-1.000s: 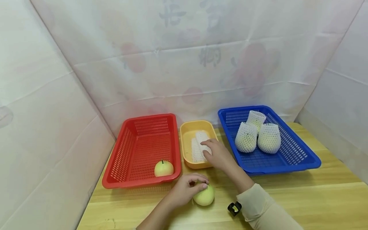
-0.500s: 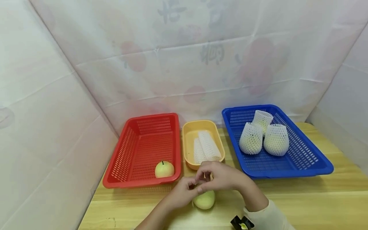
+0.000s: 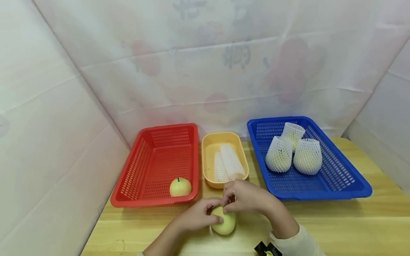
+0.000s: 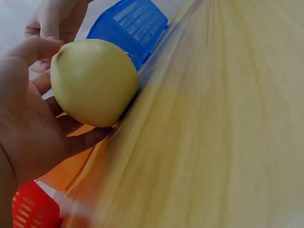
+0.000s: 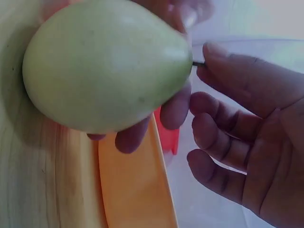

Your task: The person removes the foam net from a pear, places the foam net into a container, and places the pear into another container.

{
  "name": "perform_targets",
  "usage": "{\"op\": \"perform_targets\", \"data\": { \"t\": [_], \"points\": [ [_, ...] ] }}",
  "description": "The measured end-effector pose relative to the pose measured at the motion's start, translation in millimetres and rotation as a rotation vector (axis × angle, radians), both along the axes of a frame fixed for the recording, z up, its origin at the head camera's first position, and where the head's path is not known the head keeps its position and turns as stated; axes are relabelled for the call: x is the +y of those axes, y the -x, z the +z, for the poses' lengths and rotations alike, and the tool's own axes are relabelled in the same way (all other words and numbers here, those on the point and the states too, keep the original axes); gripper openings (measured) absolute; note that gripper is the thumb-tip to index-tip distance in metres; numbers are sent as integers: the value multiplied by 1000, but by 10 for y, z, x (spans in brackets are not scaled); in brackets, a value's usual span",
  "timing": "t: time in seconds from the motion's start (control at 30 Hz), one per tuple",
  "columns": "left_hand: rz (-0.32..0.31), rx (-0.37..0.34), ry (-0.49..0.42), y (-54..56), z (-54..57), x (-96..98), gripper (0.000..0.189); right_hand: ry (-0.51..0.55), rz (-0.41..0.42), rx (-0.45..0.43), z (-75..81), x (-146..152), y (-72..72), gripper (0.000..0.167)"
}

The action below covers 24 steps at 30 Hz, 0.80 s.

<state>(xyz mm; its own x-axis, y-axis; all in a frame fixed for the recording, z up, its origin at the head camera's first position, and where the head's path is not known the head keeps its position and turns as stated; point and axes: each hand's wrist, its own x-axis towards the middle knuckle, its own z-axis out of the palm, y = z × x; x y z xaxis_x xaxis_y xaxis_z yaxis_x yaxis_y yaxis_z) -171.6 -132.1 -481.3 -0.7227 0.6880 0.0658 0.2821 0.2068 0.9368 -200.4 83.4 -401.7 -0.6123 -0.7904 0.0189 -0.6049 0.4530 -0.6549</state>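
Note:
A pale yellow-green pear (image 3: 225,224) stands on the wooden table near the front, its stem end up. My left hand (image 3: 198,215) holds it from the left, fingers curled behind it and thumb on the near side. From above and to the right, my right hand (image 3: 248,196) reaches the pear's top. In the right wrist view, the thumb and forefinger of the right hand (image 5: 256,114) pinch the short dark stem (image 5: 198,63). The left wrist view has the left hand (image 4: 33,118) around the pear (image 4: 95,83), with the stem hidden.
A red basket (image 3: 153,203) holding another pear (image 3: 180,187) stands at left. Behind my hands is a yellow tray (image 3: 208,142) with white foam net sleeves (image 3: 231,161). The blue basket (image 3: 320,194) at right contains several netted pears (image 3: 308,157). Fabric walls (image 3: 198,81) border the table.
My right hand has come from above the yellow tray down to the pear's top and now pinches its stem. The left hand has stayed on the pear, which leans slightly leftward.

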Motion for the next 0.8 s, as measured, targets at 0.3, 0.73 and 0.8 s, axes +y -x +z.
{"op": "perform_targets", "data": {
  "t": [0.3, 0.73, 0.8],
  "points": [
    [-17, 1, -24, -34, 46, 33, 58, 134, -40, 151, 14, 61, -112, 5],
    [186, -76, -159, -196, 417, 36, 73, 318, -83, 211, 106, 51, -167, 22],
    [220, -90, -191, -207, 456, 36, 76, 321, -79, 214, 116, 47, -169, 26]
  ]
}}
